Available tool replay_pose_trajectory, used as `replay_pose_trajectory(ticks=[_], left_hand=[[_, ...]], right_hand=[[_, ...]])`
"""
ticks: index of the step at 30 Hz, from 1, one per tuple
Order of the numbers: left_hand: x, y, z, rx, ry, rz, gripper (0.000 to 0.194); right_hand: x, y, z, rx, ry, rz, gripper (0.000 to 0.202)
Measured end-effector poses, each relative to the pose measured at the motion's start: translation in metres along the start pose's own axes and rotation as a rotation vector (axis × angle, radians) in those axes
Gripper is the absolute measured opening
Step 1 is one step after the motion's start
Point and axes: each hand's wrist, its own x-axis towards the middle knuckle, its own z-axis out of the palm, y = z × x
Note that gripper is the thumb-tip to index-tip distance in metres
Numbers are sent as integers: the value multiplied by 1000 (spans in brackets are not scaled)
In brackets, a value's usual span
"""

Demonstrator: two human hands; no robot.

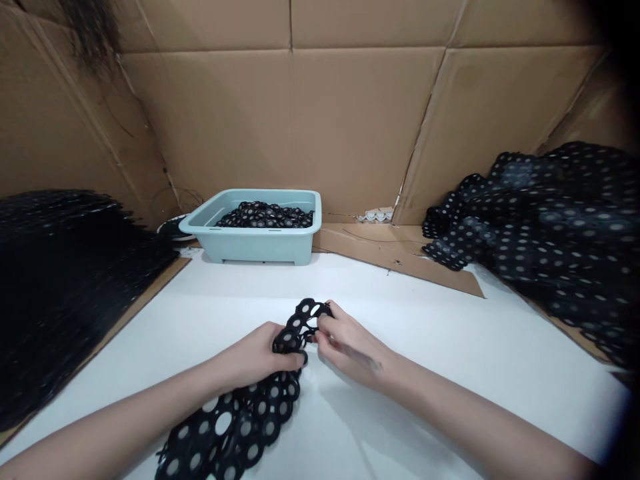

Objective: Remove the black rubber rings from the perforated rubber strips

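"Starting from the left, what do you see?"

"A dark pile (75,300) of black material along the worktop's (380,420) left edge, with black strands (93,33) hanging against the cardboard wall (360,127) above. Then a pale blue basin (250,245) at the far edge, left of the middle, with black ringed pieces (267,215) inside."

"And the black dotted piece (270,407)?"

"It slants over the near part of the worktop, from the bottom of the view up to both hands, its upper end curling between them."

"How is each hand gripping?"

"The left hand (273,357) is closed on it, thumb pressed on top. The right hand (353,343) pinches its upper end in the fingertips. A thin, blurred item (361,357) crosses that hand; I can't tell what it is."

"Further right?"

"A flat cardboard strip (400,260) along the far edge, then a large dotted heap (565,247) spilling along the right edge from the far right corner."
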Motion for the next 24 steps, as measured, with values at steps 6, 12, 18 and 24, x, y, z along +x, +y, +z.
replay_pose_trajectory(ticks=[6, 12, 18, 24], left_hand=[[12, -4, -8, -168, 105, 110, 24], [18, -10, -7, -127, 195, 191, 17], [15, -6, -7, -121, 133, 180, 20], [15, -5, -6, -149, 194, 206, 17]], right_hand=[[4, 5, -29, 278, -236, 259, 20], [10, 13, -39, 599, -338, 381, 22], [11, 6, -29, 649, -1, 261, 27], [6, -4, -14, 518, 69, 248, 24]])
